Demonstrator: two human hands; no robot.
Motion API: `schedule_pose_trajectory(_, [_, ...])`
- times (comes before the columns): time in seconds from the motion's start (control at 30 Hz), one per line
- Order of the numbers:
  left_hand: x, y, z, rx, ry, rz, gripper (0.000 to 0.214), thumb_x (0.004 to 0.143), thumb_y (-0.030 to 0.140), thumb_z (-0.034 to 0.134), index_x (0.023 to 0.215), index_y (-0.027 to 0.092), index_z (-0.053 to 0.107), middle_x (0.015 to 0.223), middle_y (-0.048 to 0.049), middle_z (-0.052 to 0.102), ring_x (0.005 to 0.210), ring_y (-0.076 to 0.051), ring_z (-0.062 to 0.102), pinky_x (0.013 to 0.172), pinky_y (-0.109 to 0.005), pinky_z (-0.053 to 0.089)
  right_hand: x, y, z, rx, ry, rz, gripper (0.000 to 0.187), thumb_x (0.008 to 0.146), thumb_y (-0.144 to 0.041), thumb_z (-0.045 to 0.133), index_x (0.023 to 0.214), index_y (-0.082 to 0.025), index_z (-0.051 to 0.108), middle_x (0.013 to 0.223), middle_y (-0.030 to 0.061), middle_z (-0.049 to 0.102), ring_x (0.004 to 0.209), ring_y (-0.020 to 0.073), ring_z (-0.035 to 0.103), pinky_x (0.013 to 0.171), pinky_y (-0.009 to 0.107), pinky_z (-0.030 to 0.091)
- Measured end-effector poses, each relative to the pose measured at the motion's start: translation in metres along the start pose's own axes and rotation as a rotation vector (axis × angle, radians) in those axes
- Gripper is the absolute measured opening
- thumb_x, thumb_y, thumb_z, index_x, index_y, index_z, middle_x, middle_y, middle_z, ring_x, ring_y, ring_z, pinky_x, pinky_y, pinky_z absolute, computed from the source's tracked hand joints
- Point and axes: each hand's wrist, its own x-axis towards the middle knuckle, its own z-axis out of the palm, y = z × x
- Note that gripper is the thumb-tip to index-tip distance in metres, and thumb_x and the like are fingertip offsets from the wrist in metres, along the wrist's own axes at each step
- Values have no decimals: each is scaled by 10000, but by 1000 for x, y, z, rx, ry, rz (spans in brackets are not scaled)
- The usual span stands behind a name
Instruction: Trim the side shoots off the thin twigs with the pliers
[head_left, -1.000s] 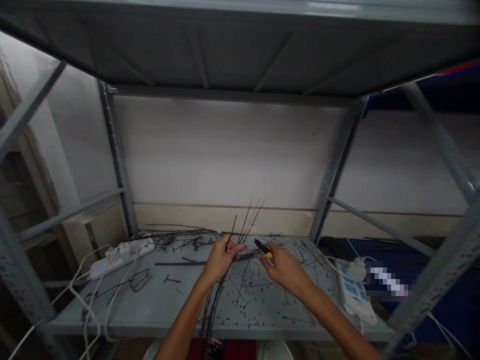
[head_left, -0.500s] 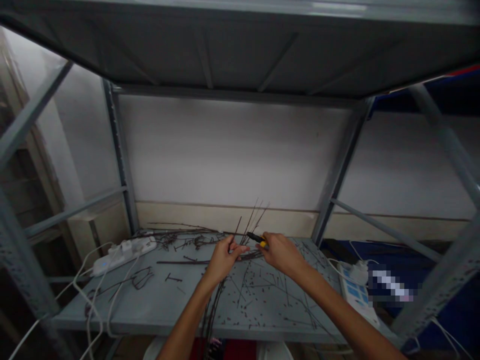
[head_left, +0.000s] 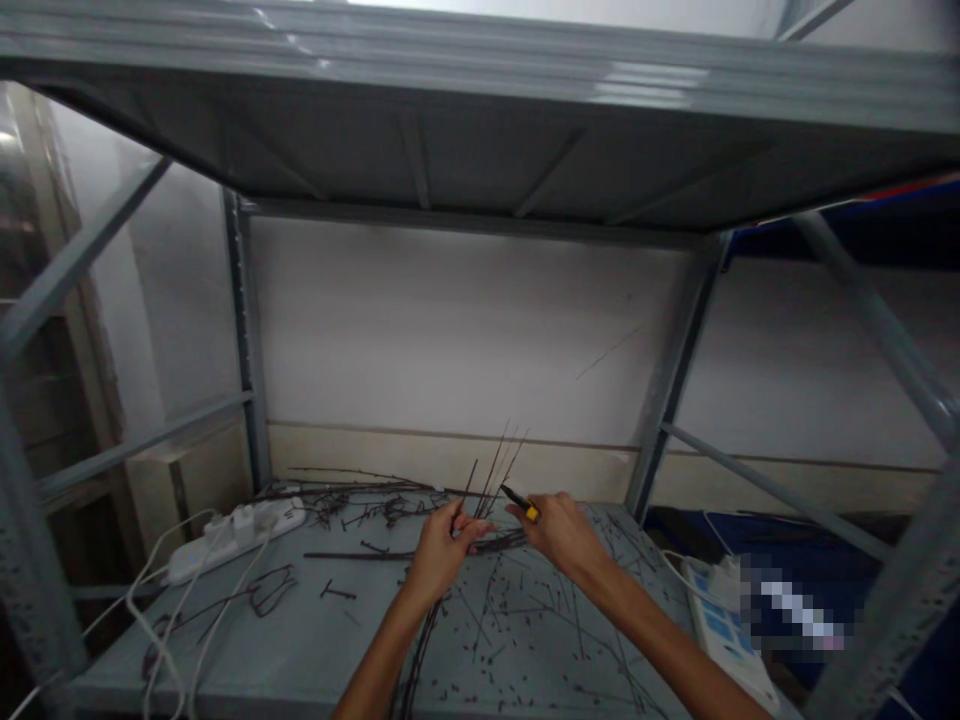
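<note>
Two hands work close together over a grey steel shelf [head_left: 360, 640]: L hand [head_left: 442, 550] is closed in a firm grip around a loose bunch of thin dark stems [head_left: 491, 475], prob twig or wire, can't tell at this res, and R hand [head_left: 559, 530] pinches a small yellow-and-black hand tool [head_left: 521, 504] btwn thumb and fingers, exact tool type unclear. The bunch runs through the L grip: upper ends fan up above the fist toward the wall, lower ends trail down along the forearm to the shelf's near edge. Tool's black end angles up-left, just beside the stems above the L fingers, no clear contact. Looks held that way to bring its tip to the bunch, w/ L hand keeping the stems gathered and steady – a judgement, not a sure thing. Around them: a long dark stem [head_left: 360, 553] lying across the shelf, many short dark bits [head_left: 525, 640] scattered on it, a bent wire tangle [head_left: 270, 590] on the left – plus a white power strip [head_left: 232, 540] w/ white cables [head_left: 161, 610], and a second power strip [head_left: 724, 630] w/ blue switches low right.
</note>
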Motion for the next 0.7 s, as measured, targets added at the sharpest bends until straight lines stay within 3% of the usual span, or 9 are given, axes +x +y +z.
schedule_pose_trajectory(0.17, [-1,-6,-2,50,36,25,420,797,493,713,686,239,398,627,58,443,655,-188,627,545,-246,484,13,13,-25,10,37,21,422,976,-509,508,874,-178,750,811,134,767,795,252,730,690,288,442])
schedule_pose_trajectory(0.3, [-2,-4,-3,99,40,35,452,805,471,710,662,244,346,611,66,408,615,-156,562,573,-237,474,27,21,-41,-25,48,30,447,916,-577,569,898,-163,737,867,163,760,855,283,720,724,310,445])
schedule_pose_trajectory(0.7, [-8,-1,3,174,67,96,400,817,462,683,629,229,418,568,64,401,607,-161,552,605,-233,438,42,11,-63,-67,21,-4,451,886,-592,597,895,-160,727,902,157,756,887,281,711,734,319,451])
